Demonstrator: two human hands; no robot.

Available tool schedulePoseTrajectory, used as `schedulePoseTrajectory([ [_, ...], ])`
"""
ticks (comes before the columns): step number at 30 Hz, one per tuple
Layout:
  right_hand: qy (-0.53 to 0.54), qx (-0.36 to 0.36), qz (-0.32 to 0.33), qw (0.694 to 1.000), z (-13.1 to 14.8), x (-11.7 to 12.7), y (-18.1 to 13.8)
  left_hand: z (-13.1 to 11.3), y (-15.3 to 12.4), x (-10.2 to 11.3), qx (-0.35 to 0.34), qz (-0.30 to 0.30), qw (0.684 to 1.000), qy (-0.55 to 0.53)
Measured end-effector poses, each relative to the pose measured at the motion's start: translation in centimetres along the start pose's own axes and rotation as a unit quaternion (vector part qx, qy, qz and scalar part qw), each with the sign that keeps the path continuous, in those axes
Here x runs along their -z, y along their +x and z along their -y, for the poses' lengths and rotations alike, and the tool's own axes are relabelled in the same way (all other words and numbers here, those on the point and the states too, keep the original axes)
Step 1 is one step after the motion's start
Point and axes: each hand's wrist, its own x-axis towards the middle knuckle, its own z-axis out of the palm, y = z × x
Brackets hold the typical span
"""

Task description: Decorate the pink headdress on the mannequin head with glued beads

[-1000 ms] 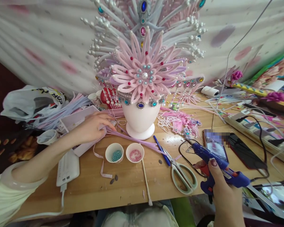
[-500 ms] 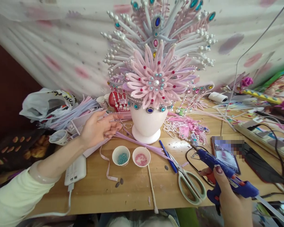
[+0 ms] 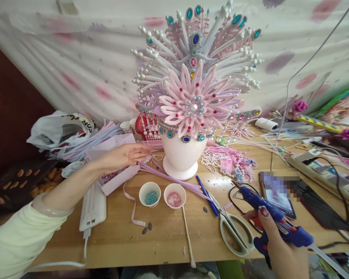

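A tall pink and lilac headdress [image 3: 194, 89] set with gems and pearls sits on a white head stand [image 3: 182, 155] at the middle of the wooden table [image 3: 163, 236]. My left hand [image 3: 123, 157] reaches in from the left with fingers stretched out. Its tips lie over the lilac strips [image 3: 168, 178] and a pearl strand just left of the stand's base. It holds nothing I can see. At the lower right, my right hand [image 3: 279, 248] grips a blue glue gun [image 3: 275, 217], nozzle pointing up-left.
Two paper cups hold teal beads [image 3: 150, 193] and pink beads [image 3: 175, 195]. Nearby lie green-handled scissors [image 3: 234, 232], a blue pen [image 3: 205, 190], a thin stick [image 3: 188, 236], a phone [image 3: 277, 193], a white power bank [image 3: 93, 205], a lilac box [image 3: 116, 162] and cables at right.
My left hand lifted off the lilac box, turned palm up, then flattened and stretched toward the stand's base. The right hand with the glue gun barely moved.
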Motion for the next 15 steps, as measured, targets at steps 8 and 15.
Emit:
schedulePoseTrajectory([
  [8, -0.025, 0.01, 0.015, 1.0, -0.8, -0.2, 0.4, -1.3, -0.6, 0.2, -0.002, -0.153, 0.978, 0.142],
  [15, -0.055, 0.037, 0.005, 0.998, -1.9, -0.4, 1.3, -0.7, -0.3, 1.3, -0.077, -0.095, 0.985, 0.124],
])
